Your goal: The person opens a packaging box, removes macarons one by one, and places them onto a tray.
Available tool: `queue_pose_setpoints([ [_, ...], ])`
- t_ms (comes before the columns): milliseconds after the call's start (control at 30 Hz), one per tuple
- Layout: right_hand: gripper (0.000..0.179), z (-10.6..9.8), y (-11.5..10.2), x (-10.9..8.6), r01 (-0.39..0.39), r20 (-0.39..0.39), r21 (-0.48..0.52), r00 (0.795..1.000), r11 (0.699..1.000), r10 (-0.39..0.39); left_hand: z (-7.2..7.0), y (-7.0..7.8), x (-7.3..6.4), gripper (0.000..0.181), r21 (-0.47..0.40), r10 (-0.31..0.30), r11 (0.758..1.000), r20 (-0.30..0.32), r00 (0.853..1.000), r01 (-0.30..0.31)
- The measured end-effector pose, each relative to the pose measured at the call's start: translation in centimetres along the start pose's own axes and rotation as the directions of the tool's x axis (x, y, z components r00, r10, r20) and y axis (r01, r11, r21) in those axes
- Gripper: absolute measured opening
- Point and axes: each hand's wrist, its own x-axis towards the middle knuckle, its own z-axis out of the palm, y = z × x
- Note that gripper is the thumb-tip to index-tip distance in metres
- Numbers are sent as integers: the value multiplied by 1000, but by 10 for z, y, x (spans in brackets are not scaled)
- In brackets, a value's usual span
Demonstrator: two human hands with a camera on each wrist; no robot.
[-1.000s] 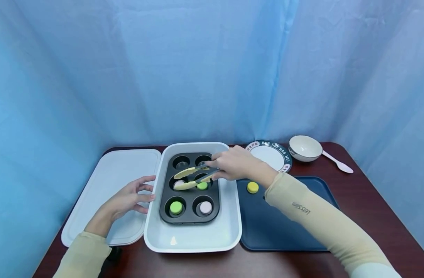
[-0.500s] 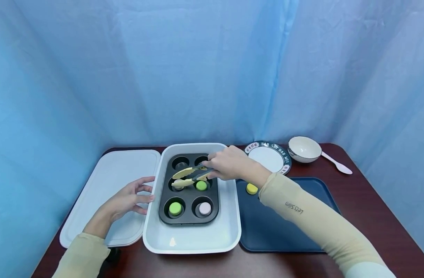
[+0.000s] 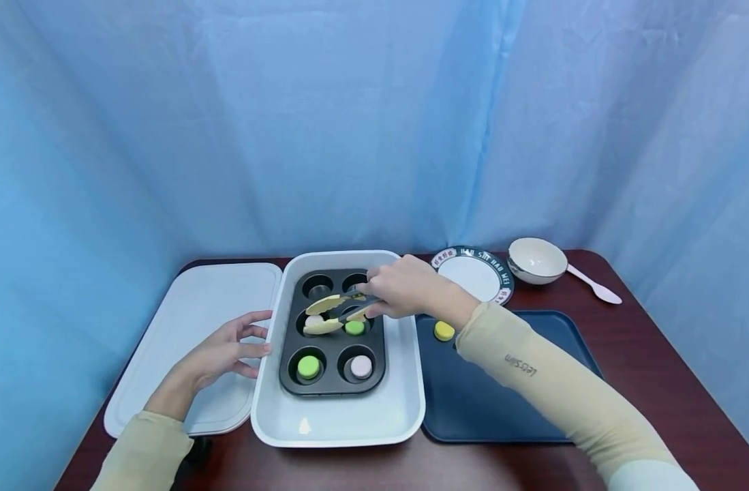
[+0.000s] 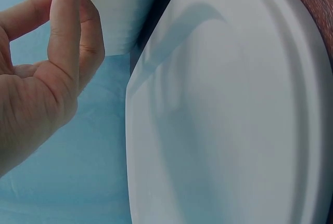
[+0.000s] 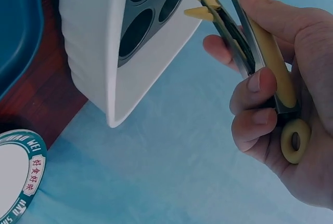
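My right hand (image 3: 405, 286) grips a pair of tongs (image 5: 270, 52) with yellow tips, its fingers curled round the handles. The tong tips stand apart over the left middle cup of a dark muffin tin (image 3: 332, 390). In that cup sits a pale pink macaron (image 3: 313, 320), partly between the tips. A green macaron (image 3: 354, 328) lies in the right middle cup, another green macaron (image 3: 309, 367) front left, and a pink macaron (image 3: 361, 367) front right. My left hand (image 3: 230, 348) has its fingers extended, fingertips right at the left rim of the white bin (image 3: 337, 433) that holds the tin.
A white lid (image 3: 165, 368) lies left of the bin, under my left hand. On the right, a blue tray (image 3: 491, 395) bears a yellow macaron (image 3: 444, 331). Behind it are a rimmed plate (image 3: 472, 276), a bowl (image 3: 536, 260) and a white spoon (image 3: 598, 288). A blue curtain (image 3: 349, 136) hangs behind.
The tongs have shifted slightly left and their lower tip has moved from over the pink macaron to just in front of it. My left hand has stayed at the rim.
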Motion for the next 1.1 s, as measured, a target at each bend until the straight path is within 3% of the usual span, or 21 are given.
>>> queue_pose_setpoints([
  [533,43,-17,-17,13,-77,112,-27,991,997,80,-1,0,0,77,-7,7,1000,9,1000,-7],
  [1100,32,-15,-32,23,-144,160,-24,976,989,146,-1,1,0,76,-8,2,1000,21,1000,-2],
])
